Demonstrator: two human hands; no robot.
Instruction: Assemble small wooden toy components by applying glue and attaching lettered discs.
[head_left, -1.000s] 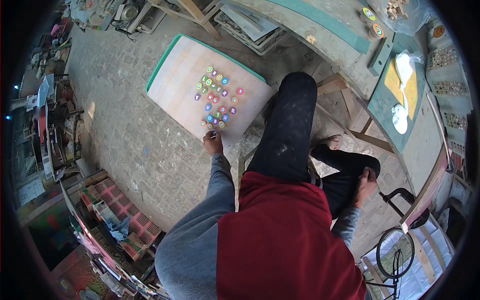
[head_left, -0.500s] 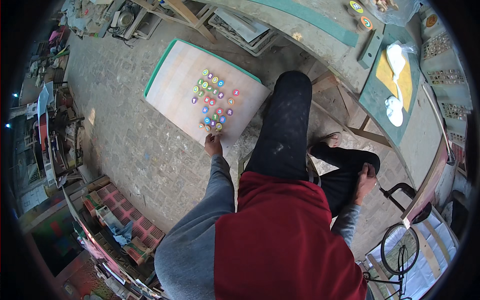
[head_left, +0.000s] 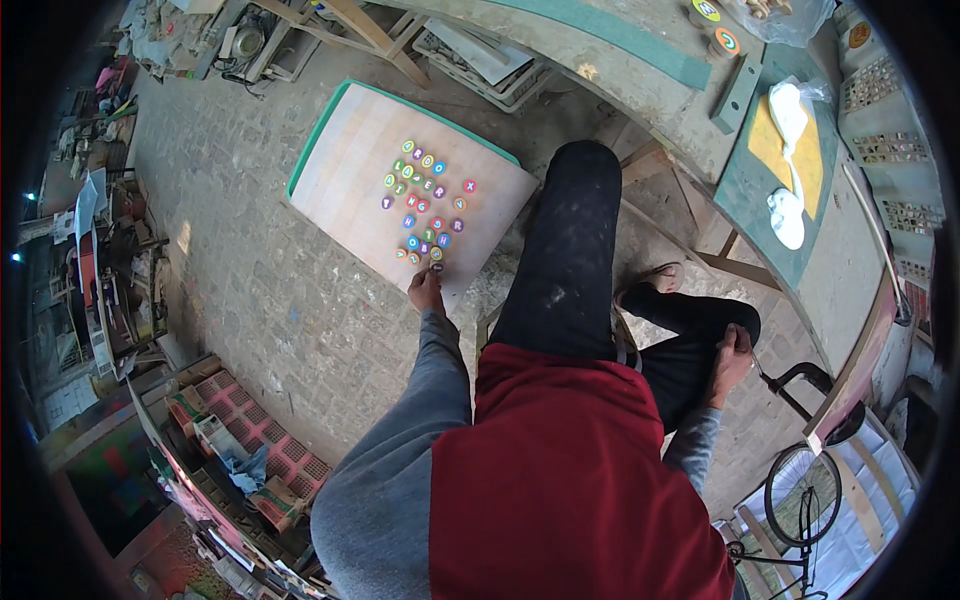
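Observation:
Several small round letter discs [head_left: 411, 222] in bright colours lie in loose rows on a pale board [head_left: 340, 150] with a green edge. At the board's near edge, my left hand [head_left: 426, 291] pinches a small dark disc [head_left: 437, 267] between thumb and fingertips, just below the lowest discs. The disc seems to touch the board, and the fingers partly cover it. My right hand [head_left: 735, 358] rests by my bent right knee with its fingers curled together. Whatever it may hold is too small to make out.
A workbench [head_left: 640, 110] runs along the right, bearing a green metal bar [head_left: 737, 95], two larger letter discs, and a white plastic bag [head_left: 787, 215] on a yellow sheet [head_left: 765, 140]. Below it is a black clamp [head_left: 800, 380]. Crates [head_left: 490, 70] stand beyond the board.
My left fingertips have shifted slightly, and the dark disc between them now shows more clearly. The right hand stays at the knee. The whole view has shifted a little.

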